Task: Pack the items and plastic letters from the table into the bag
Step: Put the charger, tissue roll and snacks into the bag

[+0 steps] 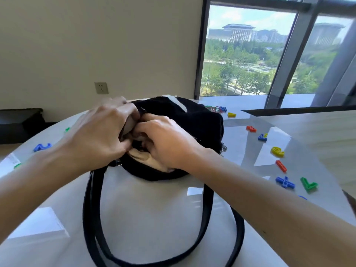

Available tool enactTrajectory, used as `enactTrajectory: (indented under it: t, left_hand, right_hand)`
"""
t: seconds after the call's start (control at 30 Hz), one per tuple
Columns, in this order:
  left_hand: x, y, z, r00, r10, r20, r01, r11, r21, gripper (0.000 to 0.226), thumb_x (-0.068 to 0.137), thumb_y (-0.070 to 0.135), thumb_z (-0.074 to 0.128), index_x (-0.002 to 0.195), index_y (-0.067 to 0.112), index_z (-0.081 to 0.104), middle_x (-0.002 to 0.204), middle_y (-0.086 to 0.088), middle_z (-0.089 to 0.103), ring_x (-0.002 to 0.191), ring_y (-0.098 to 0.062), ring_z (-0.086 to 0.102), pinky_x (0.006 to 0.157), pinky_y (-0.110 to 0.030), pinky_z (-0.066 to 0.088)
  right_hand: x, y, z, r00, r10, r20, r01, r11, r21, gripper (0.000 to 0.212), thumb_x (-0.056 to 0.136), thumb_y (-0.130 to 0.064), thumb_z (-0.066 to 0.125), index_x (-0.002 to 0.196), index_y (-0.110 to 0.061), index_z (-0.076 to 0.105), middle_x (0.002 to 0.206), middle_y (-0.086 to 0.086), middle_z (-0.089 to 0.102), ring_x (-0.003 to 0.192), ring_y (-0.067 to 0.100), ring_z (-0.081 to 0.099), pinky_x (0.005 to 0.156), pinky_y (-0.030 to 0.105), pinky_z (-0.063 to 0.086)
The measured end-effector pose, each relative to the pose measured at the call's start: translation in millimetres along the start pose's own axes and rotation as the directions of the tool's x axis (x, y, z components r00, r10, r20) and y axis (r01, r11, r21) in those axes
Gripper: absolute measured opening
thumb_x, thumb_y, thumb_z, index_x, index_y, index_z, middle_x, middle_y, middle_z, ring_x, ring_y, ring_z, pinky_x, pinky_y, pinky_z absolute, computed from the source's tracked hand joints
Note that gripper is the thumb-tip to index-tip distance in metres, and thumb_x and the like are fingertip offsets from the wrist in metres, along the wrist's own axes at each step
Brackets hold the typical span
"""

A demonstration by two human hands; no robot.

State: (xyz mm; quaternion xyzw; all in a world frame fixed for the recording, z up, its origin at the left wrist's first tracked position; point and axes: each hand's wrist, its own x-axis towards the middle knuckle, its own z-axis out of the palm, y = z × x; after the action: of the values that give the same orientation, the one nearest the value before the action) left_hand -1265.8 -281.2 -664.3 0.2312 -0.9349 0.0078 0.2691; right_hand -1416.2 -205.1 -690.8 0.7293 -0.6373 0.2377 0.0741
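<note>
Beige wall with a socket [101,88] at the back, tall window [250,51] to the right giving onto trees and large buildings. Round glossy white table [146,212] fills the foreground. Black fuzzy bag [200,120] with a white stripe lies at the table's centre, mouth turned toward the viewer; tan lining [148,159] shows in the opening. Its black straps [207,205] loop across the near tabletop. Both hands meet at the mouth of the bag. Left hand [102,132]: fingers curled over the upper rim, gripping it and pulling it up. Right hand [165,145]: fingers curled and tucked into the opening, touching the left hand's fingers; whether they hold anything is hidden. Plastic letters lie scattered on the table, all outside the bag. Left side: blue piece [41,147], a green piece [67,129] near the left wrist, another green bit [17,166] at the table edge. Right side, far to near: small yellow piece [231,114], red piece [251,128], blue-and-yellow piece [263,137], yellow curved letter [277,151], red bar [281,166], blue cross [285,182], green L [308,185]. Tangle of coloured loops [213,108] just behind the bag, too blurred to tell.
</note>
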Motion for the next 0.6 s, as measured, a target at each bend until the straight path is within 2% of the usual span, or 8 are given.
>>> enactTrajectory:
  t: [0.07, 0.13, 0.2, 0.3, 0.37, 0.43, 0.53, 0.6]
  left_hand:
    - [-2, -1, 5, 1.000, 0.020, -0.012, -0.021, 1.000, -0.023, 0.036, 0.068, 0.015, 0.072, 0.092, 0.026, 0.049, 0.092, 0.011, 0.051, 0.086, -0.016, 0.049, 0.070, -0.038, 0.046]
    - [-4, -1, 9, 1.000, 0.008, 0.003, -0.008, 0.996, -0.090, 0.047, 0.068, 0.009, 0.073, 0.097, 0.028, 0.042, 0.086, 0.011, 0.051, 0.078, -0.011, 0.050, 0.066, -0.034, 0.045]
    - [-4, -1, 10, 0.999, 0.009, 0.047, -0.001, 0.988, -0.153, 0.060, 0.070, 0.009, 0.074, 0.113, 0.032, 0.040, 0.088, 0.010, 0.057, 0.077, -0.013, 0.057, 0.069, -0.039, 0.048]
    - [-2, -2, 10, 0.996, 0.043, 0.078, -0.037, 0.996, -0.078, 0.078, 0.072, 0.014, 0.075, 0.139, 0.035, 0.040, 0.105, 0.008, 0.063, 0.090, -0.019, 0.059, 0.081, -0.037, 0.047]
    - [0, -4, 9, 0.995, 0.084, 0.045, -0.083, 0.996, -0.034, 0.062, 0.076, 0.018, 0.075, 0.133, 0.031, 0.054, 0.109, 0.010, 0.062, 0.098, -0.017, 0.058, 0.084, -0.034, 0.046]
    - [3, -2, 9, 0.994, 0.100, 0.040, -0.099, 0.995, -0.030, 0.035, 0.079, 0.025, 0.072, 0.114, 0.031, 0.064, 0.099, 0.013, 0.056, 0.090, -0.016, 0.057, 0.079, -0.036, 0.047]
    - [8, 0, 11, 0.993, 0.111, 0.039, -0.111, 0.994, -0.012, 0.014, 0.081, 0.033, 0.068, 0.092, 0.029, 0.062, 0.088, 0.013, 0.051, 0.077, -0.011, 0.053, 0.067, -0.032, 0.044]
    - [15, 1, 13, 0.992, 0.119, 0.040, -0.119, 0.993, -0.003, 0.013, 0.079, 0.037, 0.064, 0.083, 0.029, 0.055, 0.079, 0.013, 0.051, 0.070, -0.006, 0.050, 0.059, -0.025, 0.037]
  right_hand:
    - [-9, 0, -5, 1.000, -0.025, 0.017, 0.025, 0.999, -0.024, 0.059, 0.073, -0.051, 0.027, 0.092, -0.016, 0.071, 0.094, -0.003, 0.059, 0.080, 0.028, 0.060, 0.067, 0.038, 0.053]
    - [-19, 2, -6, 0.999, -0.022, 0.042, 0.025, 0.998, -0.062, 0.037, 0.084, -0.029, 0.042, 0.101, -0.016, 0.072, 0.102, -0.003, 0.061, 0.082, 0.029, 0.061, 0.067, 0.039, 0.053]
    - [-28, 4, -7, 0.999, -0.045, 0.009, 0.046, 0.997, -0.062, 0.030, 0.083, -0.010, 0.053, 0.104, -0.019, 0.072, 0.110, -0.004, 0.061, 0.086, 0.030, 0.062, 0.069, 0.041, 0.055]
    - [-38, 9, -11, 0.997, -0.021, -0.077, 0.022, 1.000, 0.005, 0.020, 0.087, -0.016, 0.059, 0.101, -0.020, 0.072, 0.118, -0.005, 0.061, 0.095, 0.030, 0.063, 0.076, 0.044, 0.055]
    - [-42, 13, -17, 0.987, -0.003, -0.162, 0.015, 0.997, 0.070, 0.014, 0.088, -0.019, 0.059, 0.093, -0.019, 0.072, 0.110, -0.006, 0.062, 0.091, 0.026, 0.063, 0.075, 0.043, 0.054]
    - [-42, 17, -27, 0.971, 0.020, -0.238, 0.009, 0.992, 0.122, 0.010, 0.088, -0.020, 0.062, 0.086, -0.019, 0.072, 0.099, -0.008, 0.063, 0.085, 0.020, 0.062, 0.072, 0.042, 0.053]
    - [-40, 22, -39, 0.940, 0.034, -0.340, -0.003, 0.996, 0.093, 0.006, 0.085, -0.028, 0.068, 0.084, -0.022, 0.069, 0.088, -0.009, 0.060, 0.076, 0.015, 0.059, 0.068, 0.041, 0.052]
    - [-39, 28, -44, 0.936, 0.029, -0.350, -0.039, 0.999, -0.023, 0.021, 0.079, -0.039, 0.071, 0.089, -0.023, 0.063, 0.091, -0.009, 0.055, 0.079, 0.016, 0.056, 0.066, 0.036, 0.049]
